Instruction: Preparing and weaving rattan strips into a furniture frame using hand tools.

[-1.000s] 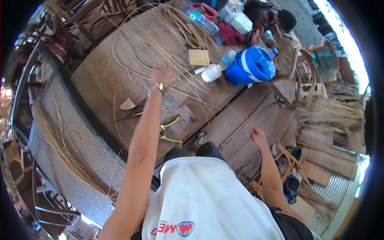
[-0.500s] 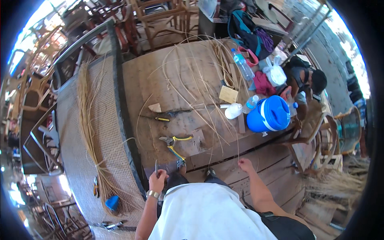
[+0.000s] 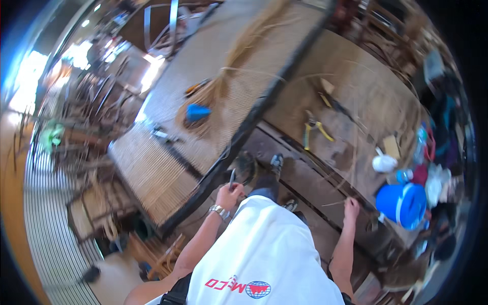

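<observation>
Head view, strand: thin, pale, at the fingertips of our right hand [image 3: 351,207], just beside the table's edge. Strand [image 3: 333,204] partly blurred.
Tool: slim grey piece [image 3: 232,178], blade-like, sticking up from our left hand [image 3: 230,195].
Fibre bundle: straw-coloured, long, stringy bundle [image 3: 218,86] along the woven panel [image 3: 269,66], which is fine-meshed and dark-edged.
Blue piece: smooth, cone-like piece [image 3: 197,113] at the bundle's near end.
Cutters: yellow-handled cutters [image 3: 312,122], handles spread.
Table: worn brown wood table [image 3: 376,101] under cutters.
Room: plank floor [image 3: 315,188]; blurred clutter around.
Left pose: low, fingers wrapped round the grey piece.
Right pose: arm forward, fingers pinched on the strand.
</observation>
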`<state>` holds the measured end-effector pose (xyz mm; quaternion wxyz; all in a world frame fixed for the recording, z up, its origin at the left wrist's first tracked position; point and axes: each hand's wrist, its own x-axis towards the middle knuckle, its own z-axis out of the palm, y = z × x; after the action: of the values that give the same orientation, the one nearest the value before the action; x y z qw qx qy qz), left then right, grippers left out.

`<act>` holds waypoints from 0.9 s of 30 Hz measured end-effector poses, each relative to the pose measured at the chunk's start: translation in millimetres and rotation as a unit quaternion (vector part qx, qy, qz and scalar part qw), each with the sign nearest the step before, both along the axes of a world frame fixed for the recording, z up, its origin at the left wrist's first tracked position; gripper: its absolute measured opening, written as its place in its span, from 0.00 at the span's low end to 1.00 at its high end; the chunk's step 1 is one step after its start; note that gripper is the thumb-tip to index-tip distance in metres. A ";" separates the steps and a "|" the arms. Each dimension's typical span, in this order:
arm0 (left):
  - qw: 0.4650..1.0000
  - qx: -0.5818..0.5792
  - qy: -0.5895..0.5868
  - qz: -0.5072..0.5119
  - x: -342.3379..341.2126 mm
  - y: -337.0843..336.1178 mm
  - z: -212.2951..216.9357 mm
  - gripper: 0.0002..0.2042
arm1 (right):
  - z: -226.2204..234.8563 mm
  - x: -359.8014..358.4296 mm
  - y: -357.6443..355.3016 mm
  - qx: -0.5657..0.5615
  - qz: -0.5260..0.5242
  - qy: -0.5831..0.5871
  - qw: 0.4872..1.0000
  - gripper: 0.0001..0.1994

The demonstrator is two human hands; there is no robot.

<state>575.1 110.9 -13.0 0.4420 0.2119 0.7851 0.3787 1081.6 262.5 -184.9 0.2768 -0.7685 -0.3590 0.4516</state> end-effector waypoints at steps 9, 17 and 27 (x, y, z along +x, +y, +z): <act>0.988 0.003 0.008 0.155 -15.6 -91.5 40.0 0.11 | 19.2 -22.0 -36.6 0.038 0.032 -0.377 0.925 0.22; 0.963 0.092 -0.035 0.249 -105.0 -67.8 49.2 0.11 | 118.9 -231.7 1.1 0.168 0.259 -0.073 0.948 0.16; 0.948 0.076 -0.121 0.285 -159.2 -82.5 33.8 0.10 | 209.0 -585.2 43.7 0.388 0.527 0.019 0.756 0.23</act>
<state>415.9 28.4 20.8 0.3901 -0.0353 0.7219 0.5704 496.5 306.2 24.2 0.2763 -0.2758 -0.8460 0.3630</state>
